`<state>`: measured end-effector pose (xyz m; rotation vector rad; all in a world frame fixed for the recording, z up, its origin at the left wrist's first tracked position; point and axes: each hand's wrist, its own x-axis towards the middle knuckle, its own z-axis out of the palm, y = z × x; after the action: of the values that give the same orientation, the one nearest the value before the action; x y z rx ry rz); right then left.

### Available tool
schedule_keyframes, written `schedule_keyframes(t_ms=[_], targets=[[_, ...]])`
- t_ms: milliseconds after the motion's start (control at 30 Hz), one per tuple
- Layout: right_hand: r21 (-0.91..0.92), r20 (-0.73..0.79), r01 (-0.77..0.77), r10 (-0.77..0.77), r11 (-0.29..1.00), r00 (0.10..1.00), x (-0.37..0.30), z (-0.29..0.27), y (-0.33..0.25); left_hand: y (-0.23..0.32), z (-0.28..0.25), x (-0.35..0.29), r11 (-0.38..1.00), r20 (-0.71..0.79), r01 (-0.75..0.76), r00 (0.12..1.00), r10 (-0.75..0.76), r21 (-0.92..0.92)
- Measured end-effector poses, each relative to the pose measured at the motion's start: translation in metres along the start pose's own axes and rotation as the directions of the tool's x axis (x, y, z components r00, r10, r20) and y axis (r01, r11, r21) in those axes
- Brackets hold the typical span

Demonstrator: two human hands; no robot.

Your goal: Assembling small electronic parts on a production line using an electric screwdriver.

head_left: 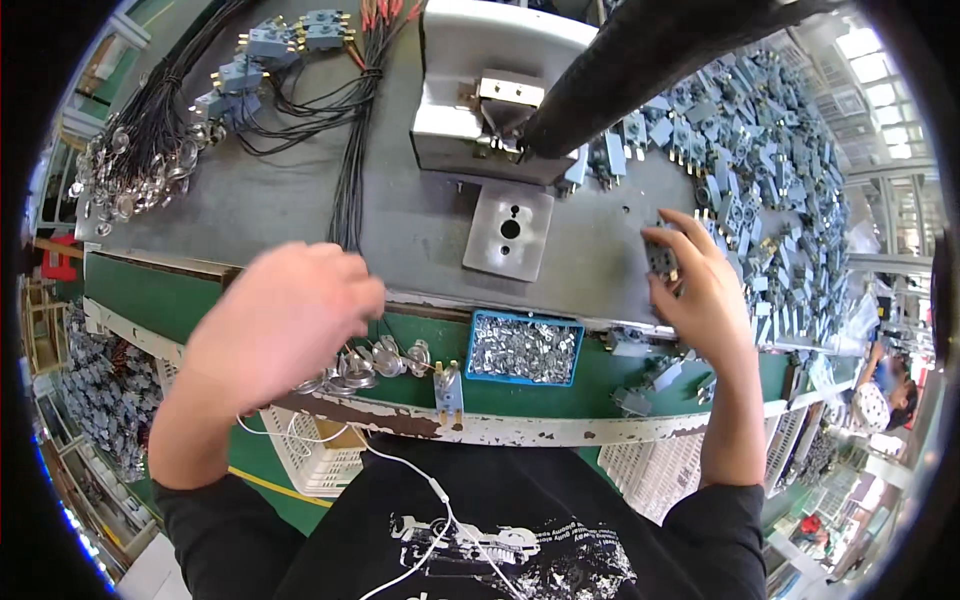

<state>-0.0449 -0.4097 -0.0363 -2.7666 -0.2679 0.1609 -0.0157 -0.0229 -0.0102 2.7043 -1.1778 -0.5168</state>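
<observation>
My right hand (pixel 708 300) has its thumb and fingers closed round a small dark grey block with metal contacts (pixel 661 252), just above the bench top by the heap of blue-grey blocks (pixel 770 190). My left hand (pixel 285 310) is smeared by motion near the bench's front edge, so whether it holds anything does not show. Beside it hang black wires (pixel 352 190), and under it lie round shiny metal parts (pixel 375 362). A blue-grey block with brass pins (pixel 449 388) lies on the green ledge, left of a blue tray (pixel 526 382) full of small metal pieces.
At the bench's middle stands a metal press (pixel 505 100), with a flat holed plate (pixel 509 230) before it. A thick black tube (pixel 640 75) crosses above. Wired metal parts (pixel 140 165) lie at the far left. White baskets (pixel 655 470) stand below; another person (pixel 885 395) is at far right.
</observation>
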Motion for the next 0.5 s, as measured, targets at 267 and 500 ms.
schedule_keyframes(t_ms=[267,500], targets=[[0.6,-0.142,0.26,-0.219,0.757,0.965,0.012,0.028,-0.08,0.014,-0.004,-0.022,0.987,0.046,0.019,0.999,-0.027,0.159],[0.227,-0.348,0.456,-0.366,0.86,0.863,0.049,0.072,-0.084,0.009,-0.032,-0.022,0.984,0.012,-0.081,0.997,0.08,0.16]])
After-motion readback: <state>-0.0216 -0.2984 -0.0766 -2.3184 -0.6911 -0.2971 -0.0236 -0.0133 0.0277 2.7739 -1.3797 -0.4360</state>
